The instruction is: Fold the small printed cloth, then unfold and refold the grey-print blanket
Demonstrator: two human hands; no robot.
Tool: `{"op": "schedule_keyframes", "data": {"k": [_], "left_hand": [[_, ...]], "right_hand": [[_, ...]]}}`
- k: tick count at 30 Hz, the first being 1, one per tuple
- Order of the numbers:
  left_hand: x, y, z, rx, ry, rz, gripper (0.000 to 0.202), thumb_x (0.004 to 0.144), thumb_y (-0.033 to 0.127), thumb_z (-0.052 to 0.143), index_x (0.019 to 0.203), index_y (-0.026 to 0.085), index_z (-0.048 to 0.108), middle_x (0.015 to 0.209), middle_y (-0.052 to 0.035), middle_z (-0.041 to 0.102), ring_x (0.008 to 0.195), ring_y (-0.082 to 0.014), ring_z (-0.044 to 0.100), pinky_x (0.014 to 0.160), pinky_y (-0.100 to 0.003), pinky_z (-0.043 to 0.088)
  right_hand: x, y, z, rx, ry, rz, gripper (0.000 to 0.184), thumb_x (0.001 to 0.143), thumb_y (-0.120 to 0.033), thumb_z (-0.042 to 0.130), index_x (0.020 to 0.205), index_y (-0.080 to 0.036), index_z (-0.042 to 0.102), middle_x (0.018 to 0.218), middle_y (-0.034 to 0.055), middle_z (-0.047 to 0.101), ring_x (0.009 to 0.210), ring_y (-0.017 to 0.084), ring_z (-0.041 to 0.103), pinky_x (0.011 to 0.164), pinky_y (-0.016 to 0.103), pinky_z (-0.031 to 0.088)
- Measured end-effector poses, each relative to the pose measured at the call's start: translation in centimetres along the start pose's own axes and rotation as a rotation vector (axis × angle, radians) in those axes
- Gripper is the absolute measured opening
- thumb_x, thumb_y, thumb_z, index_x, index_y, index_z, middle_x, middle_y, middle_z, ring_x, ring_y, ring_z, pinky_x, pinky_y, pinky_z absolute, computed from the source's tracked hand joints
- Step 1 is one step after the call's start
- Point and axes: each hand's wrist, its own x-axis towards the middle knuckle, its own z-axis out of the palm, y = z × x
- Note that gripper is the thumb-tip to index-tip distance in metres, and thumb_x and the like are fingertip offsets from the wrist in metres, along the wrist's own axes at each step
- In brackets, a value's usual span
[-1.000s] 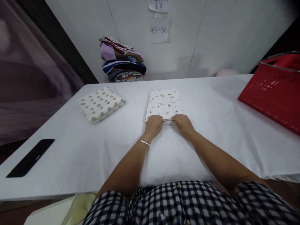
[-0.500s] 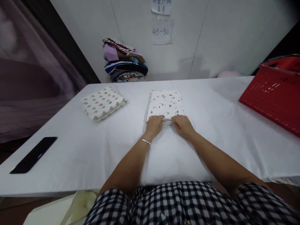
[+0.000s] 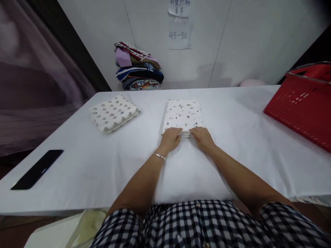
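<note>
A folded white cloth (image 3: pixel 182 113) with small plant-like prints lies flat in front of me, its layers stacked. My left hand (image 3: pixel 171 137) grips the left part of its near edge, fingers on top and the thumb tucked out of sight. On the right part of that same edge, my right hand (image 3: pixel 202 138) is closed in the same way. Between the two hands the stacked fold layers show. To the left sits another folded cloth (image 3: pixel 113 113), off-white with rows of grey-green shapes, touched by neither hand.
The white-covered table (image 3: pixel 85 179) carries a black flat object (image 3: pixel 37 169) at left. A red basket (image 3: pixel 302 106) stands at right. Behind the far edge, a pile of folded fabrics (image 3: pixel 139 69) rises by the wall, below and left of a paper sign (image 3: pixel 179 35).
Both hands stay at the near edge of the printed cloth, almost unmoved. The edge between them lies slightly flatter. The other things are in the same places.
</note>
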Motion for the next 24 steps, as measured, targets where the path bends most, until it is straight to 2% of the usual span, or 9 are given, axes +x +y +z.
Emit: {"op": "schedule_keyframes", "data": {"k": [3, 6, 11, 17, 21, 24], "left_hand": [[0.1, 0.0, -0.1, 0.017, -0.040, 0.000, 0.023, 0.084, 0.023, 0.049, 0.107, 0.022, 0.056, 0.104, -0.0041, 0.062, 0.100, -0.0192, 0.052, 0.087, -0.035, 0.039], [0.2, -0.2, -0.1, 0.048, -0.032, -0.030, 0.021, 0.088, 0.024, 0.044, 0.103, 0.023, 0.059, 0.102, -0.0037, 0.063, 0.099, -0.0192, 0.052, 0.085, -0.035, 0.039], [0.1, -0.5, -0.1, 0.092, -0.020, -0.036, 0.025, 0.089, 0.020, 0.041, 0.107, 0.023, 0.059, 0.101, -0.0043, 0.063, 0.098, -0.0194, 0.052, 0.083, -0.036, 0.040], [-0.2, -0.6, -0.3, 0.073, -0.060, -0.030, 0.034, 0.085, 0.010, 0.040, 0.110, 0.024, 0.058, 0.106, -0.0039, 0.061, 0.102, -0.0188, 0.050, 0.087, -0.036, 0.039], [-0.4, -0.6, -0.8, 0.054, -0.071, 0.001, 0.034, 0.083, 0.010, 0.043, 0.111, 0.023, 0.057, 0.108, -0.0032, 0.060, 0.104, -0.0177, 0.049, 0.091, -0.035, 0.038], [-0.5, -0.7, -1.3, 0.066, -0.070, -0.028, 0.035, 0.082, 0.012, 0.046, 0.112, 0.025, 0.057, 0.109, -0.0031, 0.060, 0.105, -0.0185, 0.049, 0.092, -0.037, 0.037]], "right_hand": [[0.0, 0.2, 0.0, -0.008, 0.009, 0.006, 0.030, 0.086, -0.011, 0.040, 0.108, -0.019, 0.058, 0.102, 0.0070, 0.063, 0.093, 0.020, 0.051, 0.078, 0.033, 0.034], [0.1, 0.2, 0.0, -0.017, 0.031, 0.016, 0.030, 0.085, -0.009, 0.040, 0.104, -0.018, 0.060, 0.097, 0.0065, 0.064, 0.088, 0.020, 0.050, 0.076, 0.033, 0.034], [0.0, 0.2, -0.2, -0.007, 0.007, 0.004, 0.031, 0.085, -0.008, 0.039, 0.104, -0.019, 0.061, 0.098, 0.0071, 0.064, 0.090, 0.020, 0.050, 0.076, 0.033, 0.035], [-0.3, 0.0, -0.9, 0.037, -0.060, -0.024, 0.027, 0.088, -0.022, 0.044, 0.112, -0.021, 0.056, 0.107, 0.0074, 0.060, 0.097, 0.021, 0.049, 0.081, 0.036, 0.035], [-0.3, -0.1, -0.8, 0.011, -0.060, -0.008, 0.027, 0.088, -0.021, 0.044, 0.112, -0.020, 0.055, 0.107, 0.0078, 0.060, 0.097, 0.021, 0.049, 0.081, 0.036, 0.035], [-0.4, 0.0, -0.7, 0.000, -0.068, -0.006, 0.029, 0.088, -0.017, 0.041, 0.113, -0.020, 0.055, 0.107, 0.0083, 0.060, 0.098, 0.022, 0.048, 0.080, 0.036, 0.035]]}}
